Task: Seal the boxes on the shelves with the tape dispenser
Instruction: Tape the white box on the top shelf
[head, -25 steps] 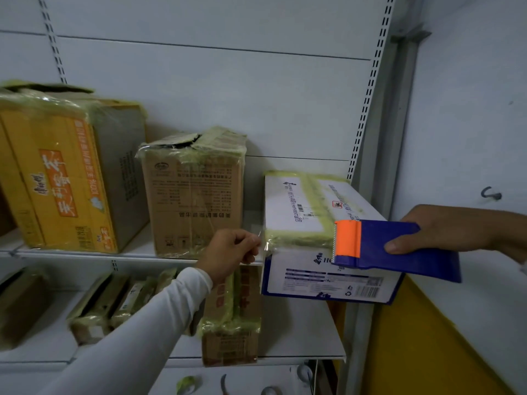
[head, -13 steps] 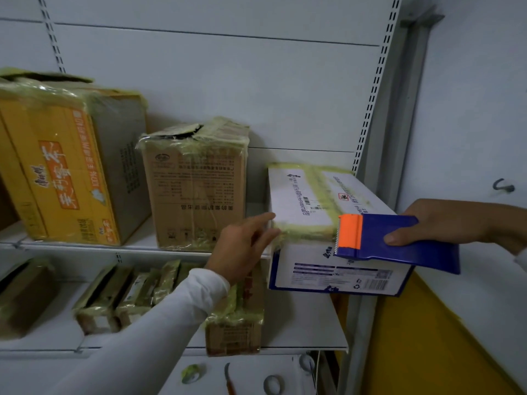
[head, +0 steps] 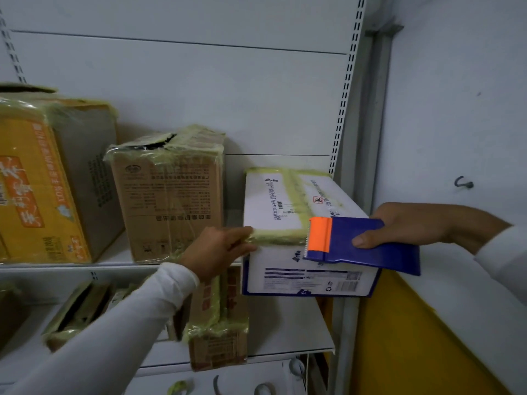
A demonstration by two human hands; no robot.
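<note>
A white and blue box (head: 299, 266) with yellowish tape over its top sits at the right end of the upper shelf, its front overhanging the edge. My right hand (head: 410, 223) grips a blue tape dispenser (head: 368, 246) with an orange blade end, held at the box's front top edge. My left hand (head: 219, 252) presses its fingers on the tape at the box's front left corner.
A brown taped box (head: 168, 195) with a torn top and a yellow box (head: 42, 181) stand to the left on the same shelf (head: 71, 265). Smaller taped boxes (head: 216, 332) lie on the shelf below. A slotted upright (head: 345, 89) and a wall hook (head: 463, 182) are on the right.
My left hand went from pinching tape near the brown box to reaching right with fingers straight and pressing on the white box's front left corner. The dispenser stayed at the front edge.
</note>
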